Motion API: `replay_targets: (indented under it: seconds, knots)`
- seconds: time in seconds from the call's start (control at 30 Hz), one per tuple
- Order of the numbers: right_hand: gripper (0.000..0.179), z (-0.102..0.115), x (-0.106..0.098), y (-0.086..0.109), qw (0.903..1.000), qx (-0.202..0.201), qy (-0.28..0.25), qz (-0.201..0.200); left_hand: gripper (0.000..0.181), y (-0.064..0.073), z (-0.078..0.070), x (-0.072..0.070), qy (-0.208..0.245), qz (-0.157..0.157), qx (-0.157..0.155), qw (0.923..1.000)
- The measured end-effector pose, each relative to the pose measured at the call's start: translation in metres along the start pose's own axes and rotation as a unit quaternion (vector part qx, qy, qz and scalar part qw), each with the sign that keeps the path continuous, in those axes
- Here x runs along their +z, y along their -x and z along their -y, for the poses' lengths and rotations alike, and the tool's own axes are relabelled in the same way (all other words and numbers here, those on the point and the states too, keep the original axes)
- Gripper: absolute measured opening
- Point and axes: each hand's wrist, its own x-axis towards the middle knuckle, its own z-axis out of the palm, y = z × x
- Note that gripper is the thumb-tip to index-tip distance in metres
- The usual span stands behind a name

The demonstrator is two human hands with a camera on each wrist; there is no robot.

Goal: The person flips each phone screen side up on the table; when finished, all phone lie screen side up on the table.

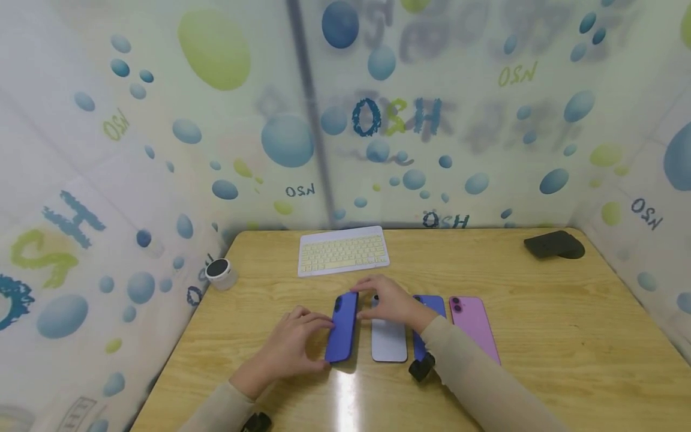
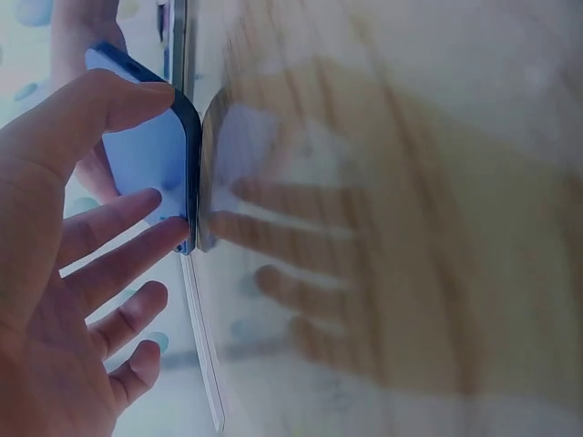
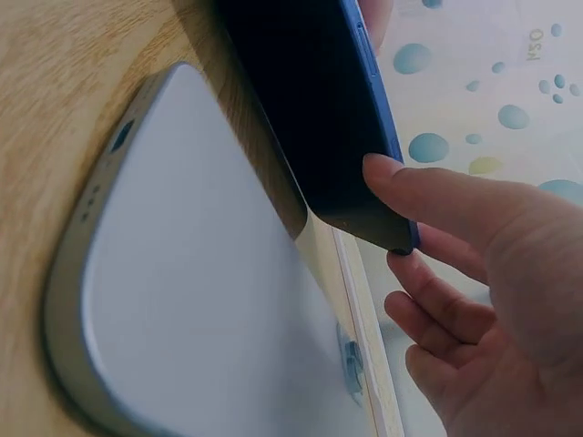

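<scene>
A blue smartphone stands tilted on its left long edge, its camera side showing in the head view and its dark screen in the right wrist view. My left hand holds its left side, thumb at the bottom corner and fingertips farther up the edge. With thumb and fingers, my right hand pinches the raised top corner. Just right of it, a pale silver phone lies camera side up, partly under my right hand. A second blue phone is partly covered by my right forearm, beside a pink phone.
Behind the phones lies a white keyboard. A small white round device with a dark top stands at the table's left edge. Some flat black object lies at the back right. Patterned walls enclose the wooden table.
</scene>
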Motion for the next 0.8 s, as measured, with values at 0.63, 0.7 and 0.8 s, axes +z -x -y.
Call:
replay_targets:
  seconds: [0.63,0.7,0.8]
  knots:
    - [0.053,0.006,-0.002,-0.002,0.9980,-0.058,-0.011,-0.024,0.074,0.002,-0.004,0.002,0.064,-0.062,0.043,0.9951]
    - [0.053,0.008,-0.001,-0.002,0.9977,-0.058,-0.014,-0.032,0.074,0.002,-0.004,0.002,0.065,-0.065,0.045,0.9947]
    - [0.051,0.011,0.001,-0.003,0.9972,-0.058,-0.015,-0.044,0.075,0.003,-0.005,0.001,0.064,-0.067,0.039,0.9949]
